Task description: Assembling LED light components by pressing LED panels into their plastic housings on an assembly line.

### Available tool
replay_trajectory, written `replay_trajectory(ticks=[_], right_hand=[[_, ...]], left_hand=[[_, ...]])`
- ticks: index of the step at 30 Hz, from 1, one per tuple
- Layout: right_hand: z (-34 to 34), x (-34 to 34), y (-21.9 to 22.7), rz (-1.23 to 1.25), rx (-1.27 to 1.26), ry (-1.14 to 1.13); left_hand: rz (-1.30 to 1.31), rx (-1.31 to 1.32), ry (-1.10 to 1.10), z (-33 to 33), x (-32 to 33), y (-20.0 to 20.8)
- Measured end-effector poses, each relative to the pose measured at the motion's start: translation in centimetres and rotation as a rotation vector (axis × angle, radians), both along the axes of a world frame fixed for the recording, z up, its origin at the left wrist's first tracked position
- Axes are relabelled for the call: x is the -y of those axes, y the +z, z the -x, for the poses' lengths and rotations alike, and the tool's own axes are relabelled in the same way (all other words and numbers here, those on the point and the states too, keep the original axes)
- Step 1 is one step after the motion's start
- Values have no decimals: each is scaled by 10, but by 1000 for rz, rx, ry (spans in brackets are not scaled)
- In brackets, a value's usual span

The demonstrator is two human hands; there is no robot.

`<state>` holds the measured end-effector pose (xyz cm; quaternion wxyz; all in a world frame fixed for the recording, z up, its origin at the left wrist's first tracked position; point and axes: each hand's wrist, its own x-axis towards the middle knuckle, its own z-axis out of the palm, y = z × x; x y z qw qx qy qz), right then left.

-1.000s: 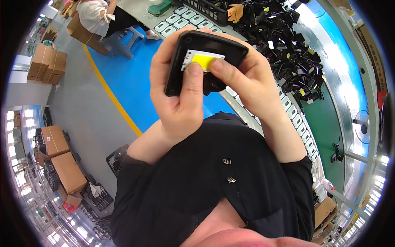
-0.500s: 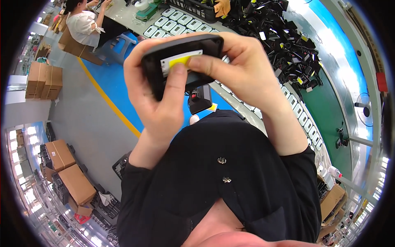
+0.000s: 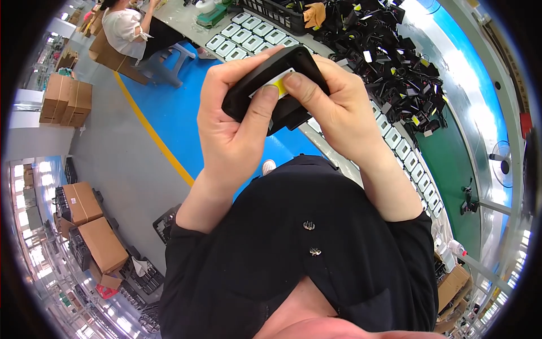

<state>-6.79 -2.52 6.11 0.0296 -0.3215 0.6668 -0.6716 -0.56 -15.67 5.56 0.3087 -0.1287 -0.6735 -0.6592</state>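
Between both hands a black, rectangular plastic housing (image 3: 245,97) with rounded corners is held tilted in front of my chest. A white and yellow label (image 3: 280,85) lies on its face. My left hand (image 3: 234,127) grips the left side, its thumb pressed on the label's lower part. From the right, my right hand (image 3: 341,110) grips the other side, with the thumb tip on the label's upper part. The fingers of both hands curl behind the housing and are partly hidden. A further black part shows below its lower edge; what it is I cannot make out.
A worktable holds rows of white-framed pieces (image 3: 254,42), a black crate (image 3: 276,16) and a large heap of black cabled devices (image 3: 389,73). A person in white (image 3: 124,31) sits at far left. Cardboard boxes (image 3: 101,243) stand at left; a fan (image 3: 501,164) is at right.
The housing has turned and tilted, its right end now higher. Both hands stay on it; the left has shifted right, and the thumbs still press the label. The black part hanging below is now mostly hidden.
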Motion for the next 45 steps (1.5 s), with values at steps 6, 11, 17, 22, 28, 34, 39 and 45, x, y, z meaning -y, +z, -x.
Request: replay_trajectory(ticks=[6, 11, 17, 22, 28, 34, 39, 45], right_hand=[[1, -4, 2, -92, -64, -12], [14, -4, -1, -99, 13, 131], [64, -61, -57, -217, 279, 217], [52, -54, -168, -559, 862, 264], [30, -35, -116, 268, 1314, 558], [10, -7, -102, -101, 980, 347], [18, -11, -76, -8, 679, 185], [4, -2, -31, -307, 8, 70]], left_hand=[[10, -56, 140, 3, -9, -11], [-48, -30, 240, 5, -6, -13], [-355, 101, -145, -3, 24, 9], [-246, 166, -392, -3, 42, 38], [-349, 168, -487, -7, 57, 57], [-641, 174, -759, -9, 67, 43], [-819, 238, -724, -42, 96, 23], [-882, 166, -760, -37, 102, 19]])
